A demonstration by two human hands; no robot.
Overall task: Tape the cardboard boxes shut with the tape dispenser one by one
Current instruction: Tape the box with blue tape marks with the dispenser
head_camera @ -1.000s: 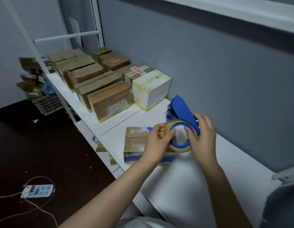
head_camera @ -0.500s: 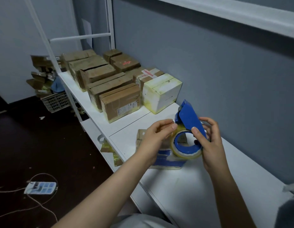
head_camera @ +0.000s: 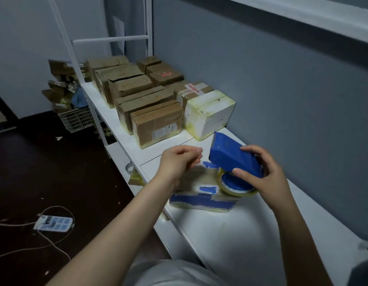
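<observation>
surface: white shelf (head_camera: pixel 241 234) running along the grey wall
front edge, middle: flat cardboard box (head_camera: pixel 201 201) patched with blue tape, lying flat on the shelf
far end: brown cardboard boxes (head_camera: pixel 156 124) packed in touching rows from front edge to wall
wall edge, near side of that cluster: white box (head_camera: pixel 210 112) with yellowed edges, touching the brown ones
floor (head_camera: pixel 55 172): dark; power strip (head_camera: pixel 53 222) with cable, plastic basket (head_camera: pixel 78 119) by the shelf's far end
</observation>
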